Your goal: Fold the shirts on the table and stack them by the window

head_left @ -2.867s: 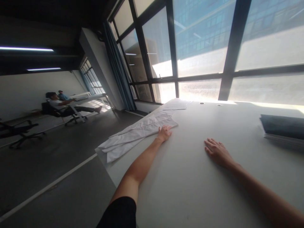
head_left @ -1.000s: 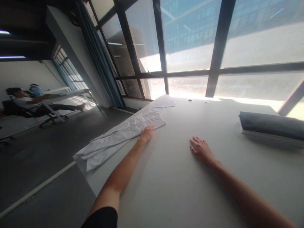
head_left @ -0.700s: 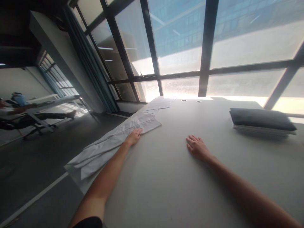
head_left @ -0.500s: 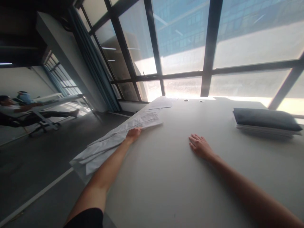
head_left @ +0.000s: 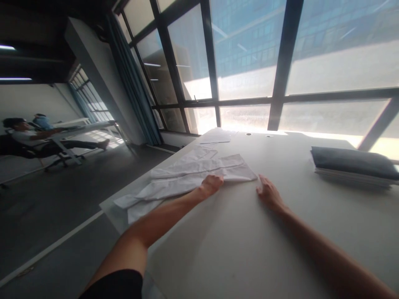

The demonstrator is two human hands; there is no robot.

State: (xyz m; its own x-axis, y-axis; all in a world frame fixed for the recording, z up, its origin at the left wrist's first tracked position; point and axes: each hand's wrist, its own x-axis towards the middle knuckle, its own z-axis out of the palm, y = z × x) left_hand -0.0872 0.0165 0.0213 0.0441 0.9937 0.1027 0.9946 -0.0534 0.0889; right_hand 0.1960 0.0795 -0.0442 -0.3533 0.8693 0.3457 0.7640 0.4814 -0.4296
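Note:
A crumpled, partly folded white garment (head_left: 193, 174) lies along the left side of the white table (head_left: 249, 232); its exact kind cannot be made out. My left hand (head_left: 212, 185) is closed on its near edge, knuckles up. At the garment's right corner is my right hand (head_left: 270, 194), turned on its side, with thumb and fingers around the corner tip. The fingertips there are small and partly hidden.
A dark folded cloth on a pale stack (head_left: 355, 164) sits at the table's right. Thin white sheets (head_left: 218, 136) lie at the far left corner. Large windows (head_left: 246, 54) stand behind the table. A person (head_left: 25, 135) sits at another desk, far left.
My left hand has moved right, drawing the garment's edge across the table. My right hand has turned from lying flat to its side, at the garment's corner. The view has shifted slightly.

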